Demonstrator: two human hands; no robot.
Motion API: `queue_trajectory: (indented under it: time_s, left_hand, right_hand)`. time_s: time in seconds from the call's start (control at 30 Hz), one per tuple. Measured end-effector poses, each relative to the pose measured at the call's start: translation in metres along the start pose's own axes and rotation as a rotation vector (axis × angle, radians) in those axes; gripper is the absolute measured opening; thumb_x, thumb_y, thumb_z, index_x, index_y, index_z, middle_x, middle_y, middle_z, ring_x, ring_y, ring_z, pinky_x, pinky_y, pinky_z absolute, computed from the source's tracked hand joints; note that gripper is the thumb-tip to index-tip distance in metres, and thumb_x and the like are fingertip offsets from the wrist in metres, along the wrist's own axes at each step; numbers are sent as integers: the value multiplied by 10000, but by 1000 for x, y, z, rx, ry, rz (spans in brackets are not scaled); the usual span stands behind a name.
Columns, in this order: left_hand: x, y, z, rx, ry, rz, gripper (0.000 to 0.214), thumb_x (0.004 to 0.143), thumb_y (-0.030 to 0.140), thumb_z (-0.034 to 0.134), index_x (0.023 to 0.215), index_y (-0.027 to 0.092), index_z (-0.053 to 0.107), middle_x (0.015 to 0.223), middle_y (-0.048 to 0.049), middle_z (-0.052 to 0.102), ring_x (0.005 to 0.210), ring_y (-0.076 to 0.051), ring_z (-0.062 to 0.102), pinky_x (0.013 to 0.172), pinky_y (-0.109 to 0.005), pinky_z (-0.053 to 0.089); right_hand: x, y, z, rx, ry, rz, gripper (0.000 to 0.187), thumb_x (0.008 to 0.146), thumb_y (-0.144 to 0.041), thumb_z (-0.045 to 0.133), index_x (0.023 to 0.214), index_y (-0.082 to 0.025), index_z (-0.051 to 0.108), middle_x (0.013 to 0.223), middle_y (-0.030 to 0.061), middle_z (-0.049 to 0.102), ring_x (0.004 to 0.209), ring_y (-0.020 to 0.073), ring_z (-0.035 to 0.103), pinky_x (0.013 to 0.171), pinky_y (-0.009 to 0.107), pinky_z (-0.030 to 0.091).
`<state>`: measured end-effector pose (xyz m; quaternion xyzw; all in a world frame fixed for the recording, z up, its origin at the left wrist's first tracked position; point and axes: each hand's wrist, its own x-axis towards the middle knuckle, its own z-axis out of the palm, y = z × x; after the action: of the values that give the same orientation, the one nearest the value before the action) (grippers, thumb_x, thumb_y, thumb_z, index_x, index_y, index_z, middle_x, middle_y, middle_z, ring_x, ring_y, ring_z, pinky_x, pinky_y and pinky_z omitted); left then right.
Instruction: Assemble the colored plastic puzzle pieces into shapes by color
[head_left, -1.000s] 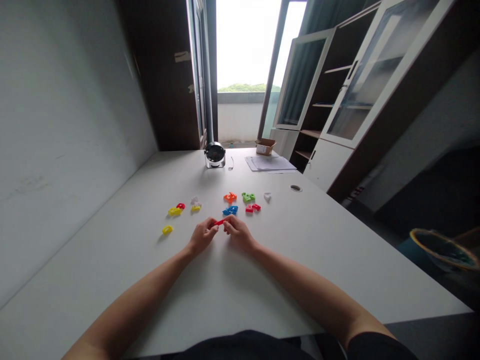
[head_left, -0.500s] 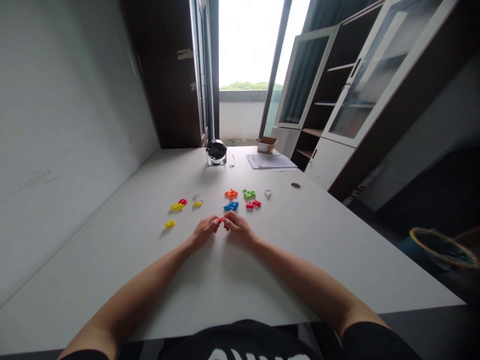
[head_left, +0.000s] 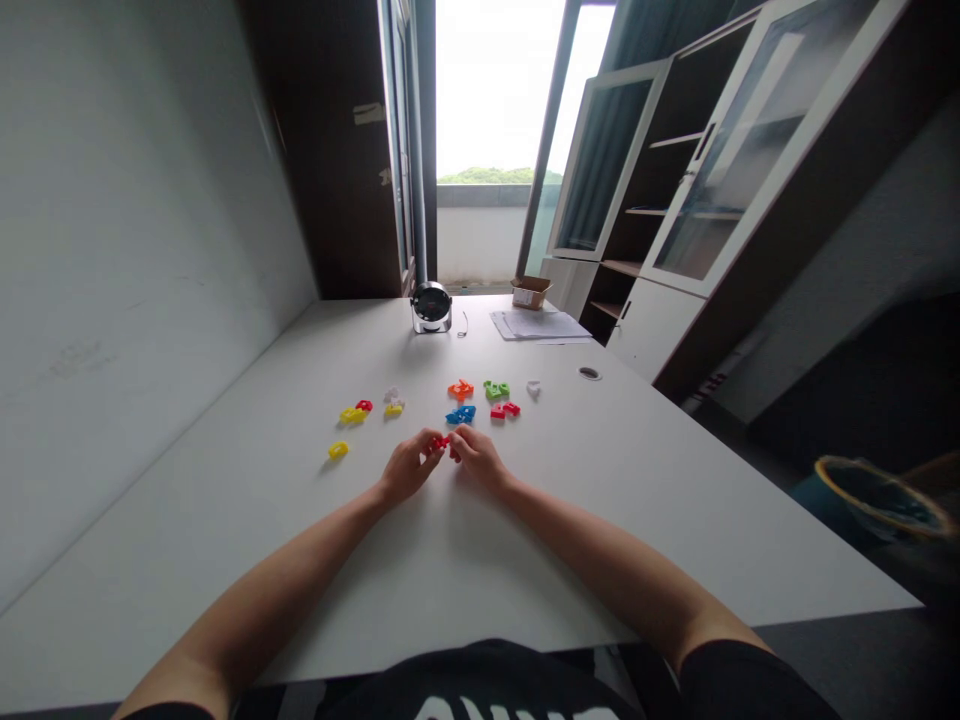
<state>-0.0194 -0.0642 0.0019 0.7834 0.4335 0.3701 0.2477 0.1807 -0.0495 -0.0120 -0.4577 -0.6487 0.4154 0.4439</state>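
Between my two hands is a small red plastic piece, partly covered by the fingers. My left hand pinches it from the left, and my right hand grips it from the right with curled fingers. Just beyond the fingertips lie blue pieces and orange pieces. To the right are green pieces, red pieces and a white piece. On the left lie yellow pieces with a red one touching them, a white-and-yellow group, and a lone yellow piece.
All this lies on a white table. A round black device on a stand, paper sheets and an open cardboard box stand at the far end. A cable hole is at the right. A wall borders the left side.
My left hand's fingers have shifted and spread a little around the red piece, so more of it shows. The right hand has barely moved, and the loose pieces lie as before.
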Motion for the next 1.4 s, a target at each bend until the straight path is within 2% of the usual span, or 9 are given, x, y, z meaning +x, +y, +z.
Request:
queue_trajectory:
  time_s: [0.13,0.23,0.43,0.6,0.8,0.9,0.97,1.2,1.4]
  left_hand:
    - [0,1,-2,-38,12,-43,246,1055,435,541,1091,223,660,944,-24,764,815,-157,667,771,-287,476]
    - [1,0,-3,-93,19,-80,299,1054,482,540,1106,217,669,933,-24,757,820,-161,672,758,-282,476]
    - [2,1,-6,-119,-45,-103,449,1083,565,429,937,211,664,768,14,667,724,-146,617,745,-288,442]
    - [3,-1,-5,-151,-43,-114,391,1074,538,451,1199,231,657,861,13,710,761,-151,674,773,-291,496]
    - [1,-2,-1,-11,-1,-43,319,984,382,616,1275,257,581,1020,-15,769,821,-153,709,781,-291,529]
    - [1,-3,0,32,-8,-14,246,994,329,582,1227,250,594,1045,-25,775,833,-155,709,809,-304,530]
    - [1,-4,0,37,-2,-10,200,1028,355,541,1174,241,617,1036,-32,774,841,-159,698,827,-313,525]
    - [3,2,-4,4,12,-54,297,1054,466,516,1092,218,674,970,-37,765,838,-175,668,801,-312,485]
    - [3,7,-8,25,-2,-79,337,1046,495,499,969,212,665,850,-12,723,769,-171,630,740,-305,437]
  right_hand:
    - [-1,-2,0,48,-30,-52,274,1004,-517,558,1001,-249,615,776,-15,677,685,170,642,672,304,508]
    - [-2,-3,0,31,-49,-95,237,966,-482,621,1035,-255,612,763,-24,655,687,173,630,672,305,511]
    - [-2,-6,-2,-60,-54,-86,328,954,-556,642,867,-244,588,714,-21,619,674,170,581,666,299,485]
    - [-2,-7,-1,-115,-42,-70,426,960,-610,617,760,-238,560,690,-10,629,676,168,569,673,291,451]
    - [-1,-5,-2,-104,-35,-56,418,975,-590,569,763,-230,579,706,3,668,661,163,592,680,295,442]
    - [0,-5,-2,-77,-40,-29,443,981,-612,550,753,-232,566,708,8,675,675,167,618,684,294,452]
    - [0,-5,-2,-67,-41,-24,448,995,-612,530,763,-232,574,707,6,670,675,164,623,687,293,458]
    - [-1,-1,0,21,-49,-107,281,985,-515,608,1050,-242,625,768,-29,637,693,161,621,674,288,490]
    - [0,6,0,-30,-38,-120,237,970,-474,617,1035,-247,622,752,-43,605,672,154,575,671,287,471]
